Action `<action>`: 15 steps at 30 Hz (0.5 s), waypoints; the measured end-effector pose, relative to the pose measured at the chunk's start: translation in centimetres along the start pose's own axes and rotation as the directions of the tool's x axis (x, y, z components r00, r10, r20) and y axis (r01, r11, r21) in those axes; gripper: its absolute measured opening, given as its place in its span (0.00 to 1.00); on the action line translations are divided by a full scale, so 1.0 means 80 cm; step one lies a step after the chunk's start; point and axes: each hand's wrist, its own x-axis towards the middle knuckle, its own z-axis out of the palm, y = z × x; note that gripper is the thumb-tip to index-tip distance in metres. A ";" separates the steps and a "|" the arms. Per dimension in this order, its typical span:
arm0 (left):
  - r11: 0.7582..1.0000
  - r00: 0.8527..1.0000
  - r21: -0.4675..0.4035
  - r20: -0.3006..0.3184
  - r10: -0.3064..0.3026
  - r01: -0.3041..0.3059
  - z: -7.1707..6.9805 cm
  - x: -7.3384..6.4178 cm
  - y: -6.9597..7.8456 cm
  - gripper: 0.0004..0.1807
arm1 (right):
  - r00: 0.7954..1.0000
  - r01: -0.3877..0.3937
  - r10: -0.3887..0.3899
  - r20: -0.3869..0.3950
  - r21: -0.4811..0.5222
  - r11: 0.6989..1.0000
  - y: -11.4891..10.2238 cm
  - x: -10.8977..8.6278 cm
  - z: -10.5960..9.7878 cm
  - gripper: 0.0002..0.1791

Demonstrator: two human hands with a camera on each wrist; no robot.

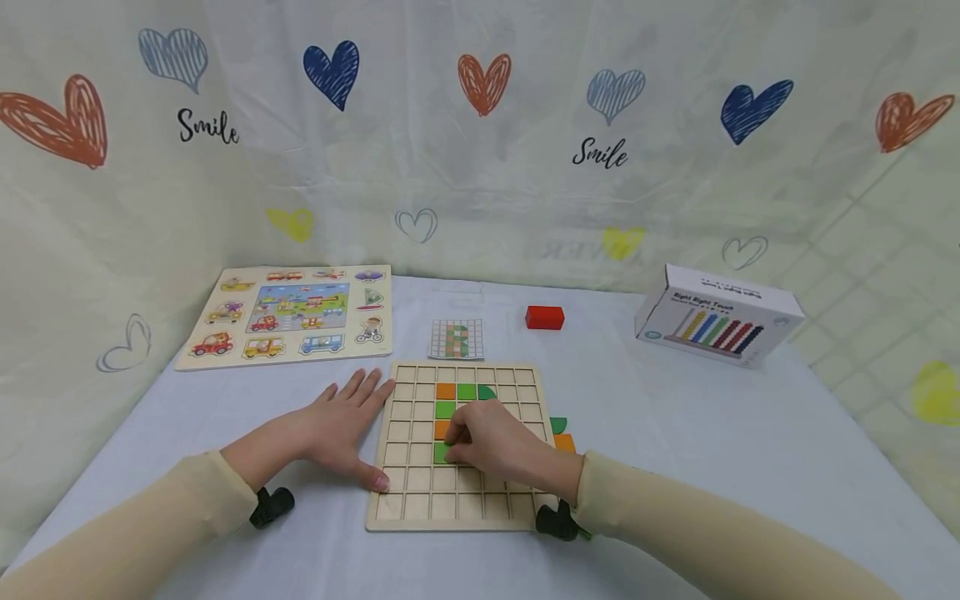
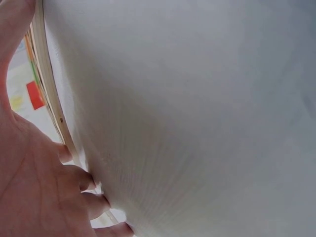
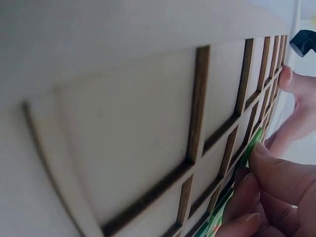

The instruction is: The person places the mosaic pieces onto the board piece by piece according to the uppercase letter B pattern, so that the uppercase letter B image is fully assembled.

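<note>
A wooden grid board [image 1: 417,507] lies on the white-covered table, divided into many square cells. Orange and green square tiles sit in a column, with a green square [image 1: 467,391] and a darker green rounded tile [image 1: 486,391] along the upper row. My right hand [image 1: 491,437] pinches a green tile [image 1: 440,453] at the column's lower end; the right wrist view shows the thumb on its edge. My left hand [image 1: 337,429] is spread beside the board's left edge, thumb and a fingertip touching it. My right hand and forearm hide several cells.
A pattern card [image 1: 456,339] lies behind the board. Loose tiles, including an orange one [image 1: 565,442] and a green rounded one [image 1: 558,425], lie along its right side. Farther back are a vehicle puzzle [image 1: 300,317], a red block [image 1: 544,317] and a white box [image 1: 716,317].
</note>
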 end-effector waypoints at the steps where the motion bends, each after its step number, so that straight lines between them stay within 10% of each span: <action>1: 1.000 1.000 0.000 -0.001 0.001 -0.001 0.000 0.000 0.000 0.76 | 1.000 -0.001 0.001 -0.003 0.002 1.000 0.000 0.000 0.000 0.03; 15: 1.000 1.000 0.023 0.000 -0.008 0.008 0.000 -0.001 0.002 0.77 | 1.000 0.019 -0.019 -0.020 0.017 1.000 0.002 -0.004 0.001 0.06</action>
